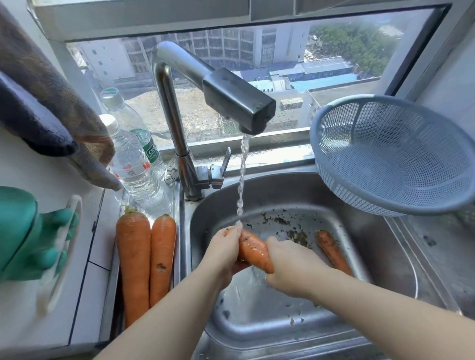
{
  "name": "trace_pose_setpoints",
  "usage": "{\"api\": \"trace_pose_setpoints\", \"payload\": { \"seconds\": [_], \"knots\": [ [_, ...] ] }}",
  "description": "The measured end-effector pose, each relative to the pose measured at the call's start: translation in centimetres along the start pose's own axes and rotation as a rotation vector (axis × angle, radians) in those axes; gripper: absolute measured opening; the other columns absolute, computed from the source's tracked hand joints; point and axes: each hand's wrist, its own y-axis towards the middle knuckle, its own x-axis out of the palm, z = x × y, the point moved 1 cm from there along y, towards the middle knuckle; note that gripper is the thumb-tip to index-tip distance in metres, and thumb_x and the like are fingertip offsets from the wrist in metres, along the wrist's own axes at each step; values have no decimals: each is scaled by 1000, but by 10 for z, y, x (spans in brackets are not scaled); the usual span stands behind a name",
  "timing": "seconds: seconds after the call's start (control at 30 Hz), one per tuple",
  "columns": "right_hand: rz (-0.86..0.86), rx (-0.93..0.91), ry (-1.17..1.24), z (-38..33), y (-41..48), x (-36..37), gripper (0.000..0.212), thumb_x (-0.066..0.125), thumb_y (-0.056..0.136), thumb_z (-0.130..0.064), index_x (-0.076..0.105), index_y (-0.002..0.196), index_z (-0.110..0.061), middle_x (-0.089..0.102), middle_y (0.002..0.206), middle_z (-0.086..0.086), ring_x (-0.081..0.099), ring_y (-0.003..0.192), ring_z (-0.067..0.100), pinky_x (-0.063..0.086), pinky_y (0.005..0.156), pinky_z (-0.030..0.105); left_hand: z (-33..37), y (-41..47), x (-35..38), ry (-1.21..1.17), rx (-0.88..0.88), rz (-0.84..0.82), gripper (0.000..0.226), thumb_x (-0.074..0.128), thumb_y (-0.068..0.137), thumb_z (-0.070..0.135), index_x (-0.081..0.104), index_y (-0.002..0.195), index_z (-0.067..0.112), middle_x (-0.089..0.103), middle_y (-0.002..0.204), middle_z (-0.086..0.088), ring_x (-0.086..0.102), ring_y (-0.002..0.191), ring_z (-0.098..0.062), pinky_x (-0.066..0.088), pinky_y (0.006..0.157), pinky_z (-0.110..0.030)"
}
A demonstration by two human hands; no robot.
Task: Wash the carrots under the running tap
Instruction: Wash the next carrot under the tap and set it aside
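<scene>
Water runs from the steel tap (236,101) into the steel sink (393,264). Under the stream I hold an orange carrot (254,250) over the basin. My left hand (223,249) grips its far end where the water lands. My right hand (289,267) grips its near, thicker end. Another dirty carrot (332,251) lies on the sink floor to the right. Two large carrots (134,257) (161,256) lie side by side on the ledge left of the sink.
A grey plastic colander (395,157) rests tilted on the sink's back right corner. Two water bottles (132,155) stand left of the tap base. Cloths (39,109) hang at the left, with a green frog-shaped holder (10,234) below. Dirt specks lie in the basin.
</scene>
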Motion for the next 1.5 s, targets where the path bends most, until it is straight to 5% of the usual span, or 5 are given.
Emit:
{"api": "trace_pose_setpoints", "payload": {
  "seconds": [0.33,0.67,0.87,1.27,1.5],
  "knots": [
    [-347,56,724,16,12,2,18,67,80,-9,55,93,-9,58,72,2,58,53,12,48,52,25,-11,-5,-16,-49,28,-225,87,55,94,2,-3,154,26,34,149,-15,60,112,-29,57,80,-34],
    [-70,-83,282,-14,6,10,13,52,78,-4,41,79,-12,53,75,7,58,71,26,44,55,30,-7,12,-6,125,-26,-50,26,55,96,29,54,107,5,64,92,-17,64,74,-26,55,58,-37],
    [-84,15,223,-6,-2,10,27,56,84,-14,42,107,-11,53,91,4,55,78,23,39,55,29,-6,17,-12,-57,-331,-71,57,33,95,62,53,101,9,68,88,-18,68,78,-34,54,60,-47],
    [40,-57,-194,-16,-23,9,61,55,88,-4,24,140,-8,43,126,9,63,98,27,40,65,32,-18,30,-6,-269,-219,39,23,69,81,16,59,99,5,65,86,-16,63,70,-28,53,60,-37],
    [-240,60,464,5,-13,-6,23,59,83,-12,49,104,-7,60,80,7,59,63,19,45,48,29,-12,15,7,-587,-262,-82,19,58,88,24,57,77,9,63,65,-8,60,63,-19,53,65,-33]
  ]
}}
